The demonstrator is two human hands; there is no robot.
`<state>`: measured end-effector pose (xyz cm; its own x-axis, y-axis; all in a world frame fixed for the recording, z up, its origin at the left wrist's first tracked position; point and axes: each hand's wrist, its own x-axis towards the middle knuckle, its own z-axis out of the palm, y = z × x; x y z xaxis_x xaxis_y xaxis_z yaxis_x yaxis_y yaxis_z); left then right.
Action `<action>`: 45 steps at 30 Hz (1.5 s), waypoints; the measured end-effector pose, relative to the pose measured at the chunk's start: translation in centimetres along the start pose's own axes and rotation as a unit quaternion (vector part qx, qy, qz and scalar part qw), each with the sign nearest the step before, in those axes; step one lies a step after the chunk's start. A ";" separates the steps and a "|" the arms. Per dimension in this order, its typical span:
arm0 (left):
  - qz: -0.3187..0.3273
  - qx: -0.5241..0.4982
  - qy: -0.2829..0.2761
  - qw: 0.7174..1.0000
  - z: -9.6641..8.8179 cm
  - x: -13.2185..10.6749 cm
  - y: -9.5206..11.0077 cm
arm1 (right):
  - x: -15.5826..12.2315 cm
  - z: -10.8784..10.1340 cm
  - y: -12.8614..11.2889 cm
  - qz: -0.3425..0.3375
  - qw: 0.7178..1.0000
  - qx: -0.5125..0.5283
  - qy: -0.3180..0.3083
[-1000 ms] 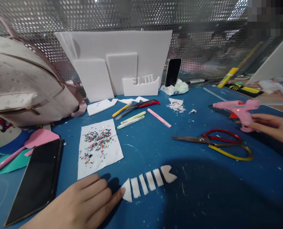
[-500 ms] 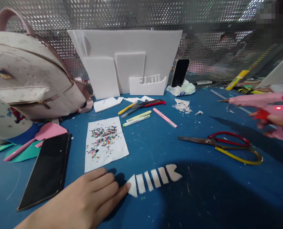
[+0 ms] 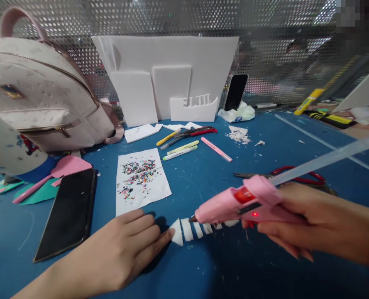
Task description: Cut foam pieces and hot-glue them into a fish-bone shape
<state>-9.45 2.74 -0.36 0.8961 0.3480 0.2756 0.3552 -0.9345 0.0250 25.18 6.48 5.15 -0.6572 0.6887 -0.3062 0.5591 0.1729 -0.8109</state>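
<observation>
The index fingertip of my left hand [image 3: 125, 245] presses on a white triangular piece [image 3: 178, 233] lying flat on the blue tabletop. Its other fingers are curled under. My right hand [image 3: 305, 220] grips a pink hot glue gun [image 3: 249, 203], with a red light lit on its side and a long clear glue stick [image 3: 324, 160] coming out of its back. The gun's nozzle hangs over or touches the first white strip [image 3: 186, 230] beside the triangle; I cannot tell which. More strips [image 3: 198, 229] run rightward in a row, partly hidden behind the gun.
Scissors [image 3: 299, 174] lie behind the glue gun. A paper sheet [image 3: 164, 187] bears colourful bits. Highlighters [image 3: 181, 151], a pink pen [image 3: 216, 148] and a utility knife [image 3: 196, 133] lie farther back. A black phone [image 3: 67, 216], backpack [image 3: 47, 91] and white foam boards [image 3: 136, 99] stand around.
My right hand has brought the glue gun from the far right edge leftward and down over the row of white strips. My left finger stays on the triangular piece.
</observation>
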 end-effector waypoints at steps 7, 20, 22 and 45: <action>-0.006 0.011 0.012 1.000 0.4 -0.2 0.0 | 2.3 0.5 -1.0 0.040 0.997 0.001 -0.069; -0.014 0.016 0.024 0.999 0.4 -0.1 0.2 | 2.7 0.6 -0.5 0.000 0.998 0.003 -0.069; -0.013 0.015 0.029 0.999 0.3 -0.1 0.2 | 2.8 0.7 -0.7 -0.014 0.997 -0.001 -0.077; -0.015 0.021 0.024 0.999 0.3 -0.1 0.2 | 2.8 0.7 -0.8 0.022 0.995 -0.048 -0.083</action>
<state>-9.40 2.49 -0.64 0.8717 0.3709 0.3202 0.3934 -0.9194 -0.0060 22.58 7.75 4.60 -0.7013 0.5731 -0.4239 0.6289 0.2176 -0.7464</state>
